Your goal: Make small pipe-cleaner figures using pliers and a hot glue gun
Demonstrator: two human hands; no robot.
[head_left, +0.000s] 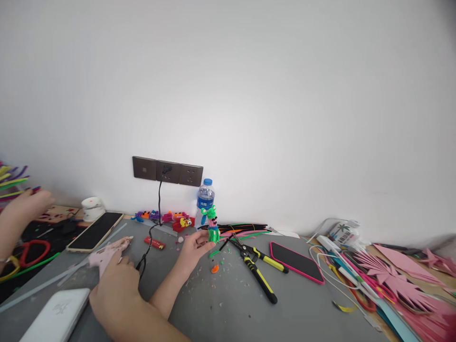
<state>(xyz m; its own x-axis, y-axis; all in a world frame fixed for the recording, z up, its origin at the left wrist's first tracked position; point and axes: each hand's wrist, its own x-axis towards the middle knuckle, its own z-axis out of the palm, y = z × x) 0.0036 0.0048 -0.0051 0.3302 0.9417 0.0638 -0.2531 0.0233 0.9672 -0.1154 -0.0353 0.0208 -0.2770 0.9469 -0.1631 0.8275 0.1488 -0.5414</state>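
Note:
My left hand (194, 248) pinches a small green figure (213, 233) of fuzzy pipe cleaners, held upright with round green ears, a pink face part and a blue band. My right hand (117, 289) crosses over my left forearm and is closed around the handle of a pale pink glue gun (107, 252), whose nozzle points to the back right. My palm and fingers partly hide the gun. Its black cord seems to run up to the wall socket. Below the figure lie an orange scrap (214, 269) and green bits on the grey mat.
Yellow-black pliers (256, 266) and a pink-cased phone (297, 262) lie right of the figure. A water bottle (205, 202) stands behind it. A power bank (55, 316) lies front left. Another person's hand (26, 206) is at far left. Pink paper pieces (395, 280) cover the right side.

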